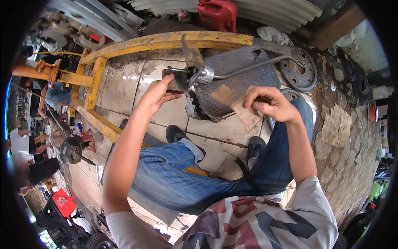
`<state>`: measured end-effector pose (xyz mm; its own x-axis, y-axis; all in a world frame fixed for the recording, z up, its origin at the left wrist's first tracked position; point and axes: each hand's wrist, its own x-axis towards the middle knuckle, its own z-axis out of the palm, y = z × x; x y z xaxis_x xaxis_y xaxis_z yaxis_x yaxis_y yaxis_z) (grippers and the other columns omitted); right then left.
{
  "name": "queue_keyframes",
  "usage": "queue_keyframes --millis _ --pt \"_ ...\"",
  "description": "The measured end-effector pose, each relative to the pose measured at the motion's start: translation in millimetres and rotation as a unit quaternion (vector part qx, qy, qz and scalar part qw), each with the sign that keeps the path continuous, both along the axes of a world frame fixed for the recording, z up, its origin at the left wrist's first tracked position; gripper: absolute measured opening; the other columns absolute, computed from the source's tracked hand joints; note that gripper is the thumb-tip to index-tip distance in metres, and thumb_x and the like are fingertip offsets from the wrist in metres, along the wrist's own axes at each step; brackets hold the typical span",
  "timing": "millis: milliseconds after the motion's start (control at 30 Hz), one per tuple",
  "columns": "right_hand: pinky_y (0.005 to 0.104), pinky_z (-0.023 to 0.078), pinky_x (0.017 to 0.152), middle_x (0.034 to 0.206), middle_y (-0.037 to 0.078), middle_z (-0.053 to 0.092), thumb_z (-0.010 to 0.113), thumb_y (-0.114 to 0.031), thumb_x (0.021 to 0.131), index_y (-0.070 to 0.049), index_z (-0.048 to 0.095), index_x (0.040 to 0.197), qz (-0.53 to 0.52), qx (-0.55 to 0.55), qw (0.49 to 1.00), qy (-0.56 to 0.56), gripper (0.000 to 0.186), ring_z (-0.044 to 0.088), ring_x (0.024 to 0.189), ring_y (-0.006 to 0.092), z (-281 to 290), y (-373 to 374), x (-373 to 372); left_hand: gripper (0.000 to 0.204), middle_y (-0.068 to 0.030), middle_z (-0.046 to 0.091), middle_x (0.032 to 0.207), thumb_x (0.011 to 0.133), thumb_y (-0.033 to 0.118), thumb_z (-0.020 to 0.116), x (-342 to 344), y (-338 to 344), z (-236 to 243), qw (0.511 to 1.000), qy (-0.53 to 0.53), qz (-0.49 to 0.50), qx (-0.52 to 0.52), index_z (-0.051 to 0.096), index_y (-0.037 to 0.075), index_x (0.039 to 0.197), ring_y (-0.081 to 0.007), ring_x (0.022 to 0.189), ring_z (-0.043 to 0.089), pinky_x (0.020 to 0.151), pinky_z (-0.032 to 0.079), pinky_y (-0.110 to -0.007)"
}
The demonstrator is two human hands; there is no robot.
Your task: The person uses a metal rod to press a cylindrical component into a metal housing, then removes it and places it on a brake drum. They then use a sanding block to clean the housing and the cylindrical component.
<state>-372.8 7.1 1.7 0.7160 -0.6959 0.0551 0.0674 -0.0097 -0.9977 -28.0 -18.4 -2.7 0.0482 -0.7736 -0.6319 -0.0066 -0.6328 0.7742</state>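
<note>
A metal assembly (206, 75) with a silvery cylinder and a long bent rod is held by its dark edge in the closed grip of the left hand (158, 92), above a tiled floor (124, 79) and near a yellow frame (166, 38). A motion-blurred brown sheet (238, 108) is pinched in the grip of the right hand (271, 103), over a dark textured mat (242, 60) lying on the tiles
</note>
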Motion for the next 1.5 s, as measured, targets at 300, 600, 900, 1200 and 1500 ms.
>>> queue_keyframes --millis 300,600,900,1200,1500 --pt "0.0273 0.037 0.096 0.115 0.004 0.054 0.049 -0.006 0.087 -0.006 0.05 0.137 -0.211 0.016 0.976 -0.049 0.05 0.048 0.106 0.0126 -5 -3 33 0.038 -0.0103 0.066 0.103 0.096 0.029 0.057 0 13 10 0.977 -0.138 -0.146 -0.066 0.056 0.0 0.121 -0.0168 0.089 0.064 0.078 0.054 -0.032" --pt "0.0324 0.036 0.104 0.128 0.013 0.057 0.043 -0.007 0.088 -0.001 0.052 0.133 -0.175 -0.073 0.981 0.051 0.046 0.051 0.12 0.0198 -16 -8 81 0.041 -0.0085 0.066 0.094 0.095 0.033 0.061 -5 21 9 0.945 -0.242 -0.197 -0.1 0.058 -0.003 0.116 -0.0139 0.082 0.06 0.075 0.047 -0.03" --pt "0.0307 0.038 0.101 0.119 0.01 0.059 0.039 -0.003 0.087 -0.003 0.059 0.124 -0.173 -0.072 0.98 0.06 0.042 0.054 0.112 0.0189 -52 -25 93 0.038 -0.0076 0.065 0.097 0.098 0.031 0.055 11 6 -1 0.967 -0.127 -0.218 -0.034 0.056 0.004 0.125 -0.0127 0.078 0.063 0.07 0.054 -0.029" --pt "0.0316 0.045 0.09 0.107 0.008 0.061 0.061 -0.011 0.088 -0.004 0.06 0.12 -0.224 -0.061 0.971 0.06 0.033 0.058 0.101 0.0191 -39 -29 104 0.04 -0.0111 0.064 0.097 0.099 0.033 0.053 12 -3 -5 0.972 -0.102 -0.211 0.015 0.051 0.005 0.127 -0.0163 0.072 0.066 0.064 0.059 -0.03" --pt "0.0409 0.049 0.082 0.097 0.014 0.058 0.067 -0.008 0.082 -0.005 0.062 0.104 -0.328 -0.289 0.872 0.221 0.023 0.059 0.095 0.0353 -50 -43 87 0.035 -0.0093 0.064 0.09 0.101 0.028 0.049 15 -5 -6 0.97 -0.077 -0.226 0.052 0.047 0.003 0.125 -0.0167 0.067 0.065 0.058 0.055 -0.03"
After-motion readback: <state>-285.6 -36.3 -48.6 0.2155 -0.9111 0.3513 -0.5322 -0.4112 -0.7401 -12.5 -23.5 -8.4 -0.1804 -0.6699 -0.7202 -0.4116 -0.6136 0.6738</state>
